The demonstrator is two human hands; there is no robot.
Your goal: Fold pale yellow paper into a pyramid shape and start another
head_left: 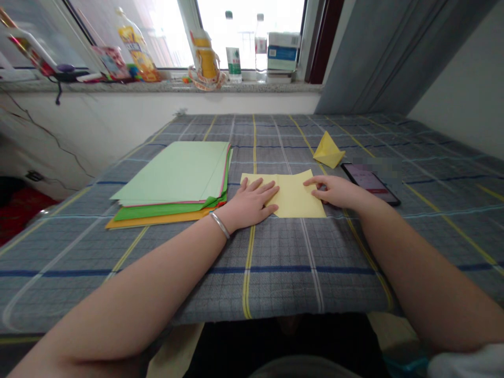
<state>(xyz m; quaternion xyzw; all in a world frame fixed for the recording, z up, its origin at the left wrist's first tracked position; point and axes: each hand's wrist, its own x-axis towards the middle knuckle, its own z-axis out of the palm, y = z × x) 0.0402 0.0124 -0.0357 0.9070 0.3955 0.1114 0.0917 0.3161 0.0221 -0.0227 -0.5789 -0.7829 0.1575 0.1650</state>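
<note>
- Here's the left hand (252, 202), flat on the left side of the yellow sheet (297, 197), grip spread wide and pressing down, a bangle (219, 224) on the wrist!
- Over to the right hand (338, 191): fingertips resting on the sheet's right side, grip loosely together, no pinch to be seen.
- The sheet lies square in the middle of the checked cover (275, 278), right between both hands.
- Just right of it, a phone (370, 184) sits lit up, right beside the right hand.
- Beyond them, a folded yellow piece (328, 150) stands near the phone's far end.
- On the left, a paper stack (169, 176) in green, pink and orange, just beside the left hand.
- Along the far edge, bottles (233, 52) line the window sill (157, 86).
</note>
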